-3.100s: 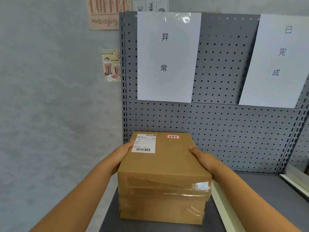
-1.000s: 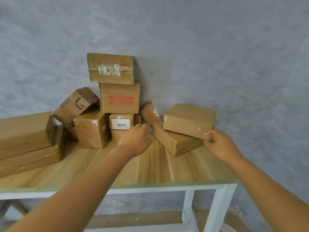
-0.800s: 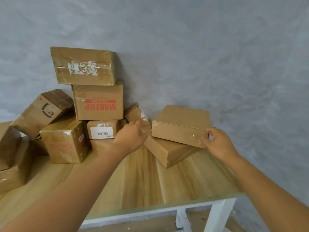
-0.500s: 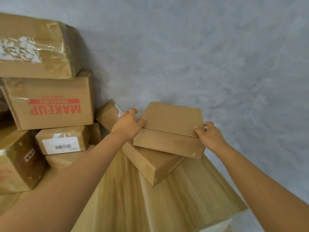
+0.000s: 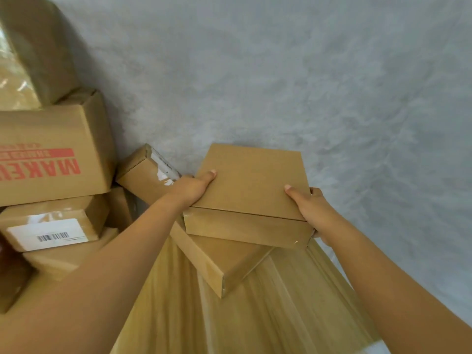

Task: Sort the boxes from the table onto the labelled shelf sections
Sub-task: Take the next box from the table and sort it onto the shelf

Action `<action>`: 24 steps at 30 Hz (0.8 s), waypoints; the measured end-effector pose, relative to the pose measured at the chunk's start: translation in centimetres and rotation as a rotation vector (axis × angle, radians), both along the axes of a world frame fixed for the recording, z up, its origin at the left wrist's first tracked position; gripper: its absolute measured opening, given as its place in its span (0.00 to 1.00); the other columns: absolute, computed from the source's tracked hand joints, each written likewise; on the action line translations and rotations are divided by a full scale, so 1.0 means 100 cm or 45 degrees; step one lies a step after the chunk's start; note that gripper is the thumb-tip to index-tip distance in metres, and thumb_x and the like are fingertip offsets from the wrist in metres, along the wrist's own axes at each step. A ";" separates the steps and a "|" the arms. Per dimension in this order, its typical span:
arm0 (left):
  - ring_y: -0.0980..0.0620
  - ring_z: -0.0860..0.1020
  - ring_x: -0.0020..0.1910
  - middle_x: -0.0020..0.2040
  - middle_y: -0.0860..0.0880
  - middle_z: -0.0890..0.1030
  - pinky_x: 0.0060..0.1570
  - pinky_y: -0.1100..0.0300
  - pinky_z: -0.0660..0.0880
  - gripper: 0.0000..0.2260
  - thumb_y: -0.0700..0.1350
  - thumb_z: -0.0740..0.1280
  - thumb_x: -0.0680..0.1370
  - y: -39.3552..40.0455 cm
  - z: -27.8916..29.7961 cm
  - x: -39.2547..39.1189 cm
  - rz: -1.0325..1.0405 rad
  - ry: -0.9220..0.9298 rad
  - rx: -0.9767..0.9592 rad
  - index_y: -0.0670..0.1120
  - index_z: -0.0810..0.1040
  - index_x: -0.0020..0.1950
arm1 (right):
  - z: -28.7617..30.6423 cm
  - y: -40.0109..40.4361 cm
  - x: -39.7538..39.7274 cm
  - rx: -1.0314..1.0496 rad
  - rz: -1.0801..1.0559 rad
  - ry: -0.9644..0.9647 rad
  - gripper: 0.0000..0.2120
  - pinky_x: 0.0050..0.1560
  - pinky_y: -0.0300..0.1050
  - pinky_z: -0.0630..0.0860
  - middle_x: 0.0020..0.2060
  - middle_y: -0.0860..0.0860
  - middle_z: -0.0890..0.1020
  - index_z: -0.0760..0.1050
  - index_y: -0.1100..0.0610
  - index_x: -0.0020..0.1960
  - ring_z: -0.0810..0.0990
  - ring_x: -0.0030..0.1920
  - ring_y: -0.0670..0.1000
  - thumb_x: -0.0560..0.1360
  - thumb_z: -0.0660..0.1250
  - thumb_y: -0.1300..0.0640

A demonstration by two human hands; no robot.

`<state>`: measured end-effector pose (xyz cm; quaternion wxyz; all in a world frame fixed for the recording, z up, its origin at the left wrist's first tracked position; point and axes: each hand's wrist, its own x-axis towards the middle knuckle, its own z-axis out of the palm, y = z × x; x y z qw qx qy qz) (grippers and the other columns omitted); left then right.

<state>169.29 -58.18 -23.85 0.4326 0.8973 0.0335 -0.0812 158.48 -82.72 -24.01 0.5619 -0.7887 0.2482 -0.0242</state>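
Now that both hands have closed in, left hand (image 5: 190, 187) and right hand (image 5: 310, 208) grip the flat cardboard box (image 5: 251, 198), atop the lower box (image 5: 224, 261) — I'd lift next.

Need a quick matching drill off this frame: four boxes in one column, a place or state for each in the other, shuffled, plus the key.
Things:
1. flat plain box
2. box under it
3. MAKEUP box
4. barcode-label box

Places or states:
A. beneath the red-lettered box, white label facing the camera
B. lying on the wooden table, carrying another box
C. gripped at both ends by the left hand and right hand
D. red print upside down, a taped box on top of it

Pairs: 1-C, 2-B, 3-D, 4-A
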 end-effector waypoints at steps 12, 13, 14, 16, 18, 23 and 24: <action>0.44 0.76 0.48 0.47 0.45 0.79 0.45 0.55 0.68 0.24 0.62 0.57 0.81 0.002 0.005 -0.026 0.148 -0.307 0.272 0.42 0.78 0.50 | -0.009 -0.005 0.005 0.400 0.042 0.008 0.46 0.55 0.56 0.81 0.61 0.53 0.80 0.65 0.53 0.74 0.82 0.56 0.56 0.64 0.73 0.32; 0.44 0.75 0.46 0.47 0.44 0.79 0.44 0.55 0.68 0.24 0.62 0.56 0.81 0.002 0.006 -0.028 0.142 -0.324 0.311 0.42 0.78 0.50 | -0.008 -0.005 0.004 0.483 0.065 0.036 0.44 0.55 0.55 0.81 0.59 0.53 0.82 0.69 0.52 0.72 0.83 0.55 0.56 0.62 0.73 0.31; 0.44 0.75 0.46 0.48 0.44 0.79 0.44 0.54 0.68 0.24 0.62 0.55 0.81 0.003 0.007 -0.031 0.134 -0.341 0.345 0.42 0.77 0.50 | -0.006 -0.005 0.001 0.527 0.091 0.050 0.38 0.55 0.55 0.81 0.57 0.53 0.83 0.73 0.52 0.69 0.83 0.55 0.56 0.65 0.73 0.33; 0.42 0.75 0.48 0.49 0.42 0.79 0.44 0.53 0.68 0.23 0.62 0.54 0.82 0.005 0.008 -0.035 0.115 -0.381 0.402 0.43 0.75 0.50 | -0.003 -0.008 -0.004 0.548 0.146 0.036 0.27 0.57 0.54 0.80 0.55 0.52 0.84 0.76 0.52 0.64 0.83 0.55 0.55 0.72 0.71 0.37; 0.40 0.76 0.54 0.55 0.41 0.79 0.49 0.51 0.70 0.22 0.60 0.53 0.82 0.006 0.010 -0.042 0.083 -0.446 0.436 0.43 0.74 0.57 | 0.000 -0.013 -0.010 0.511 0.160 -0.014 0.28 0.58 0.54 0.79 0.56 0.51 0.84 0.75 0.53 0.66 0.83 0.55 0.54 0.72 0.71 0.38; 0.39 0.69 0.68 0.71 0.39 0.69 0.64 0.50 0.66 0.23 0.55 0.58 0.83 -0.007 0.036 -0.065 -0.029 -0.510 0.400 0.43 0.63 0.74 | 0.041 -0.010 -0.026 0.346 0.050 -0.368 0.37 0.42 0.46 0.77 0.60 0.50 0.79 0.65 0.52 0.73 0.81 0.52 0.49 0.70 0.75 0.42; 0.40 0.68 0.69 0.72 0.40 0.67 0.65 0.51 0.65 0.26 0.56 0.60 0.82 -0.014 0.046 -0.071 -0.084 -0.507 0.382 0.45 0.60 0.76 | 0.052 -0.007 -0.028 0.237 0.027 -0.483 0.39 0.45 0.47 0.78 0.62 0.50 0.78 0.64 0.51 0.73 0.81 0.53 0.49 0.69 0.76 0.42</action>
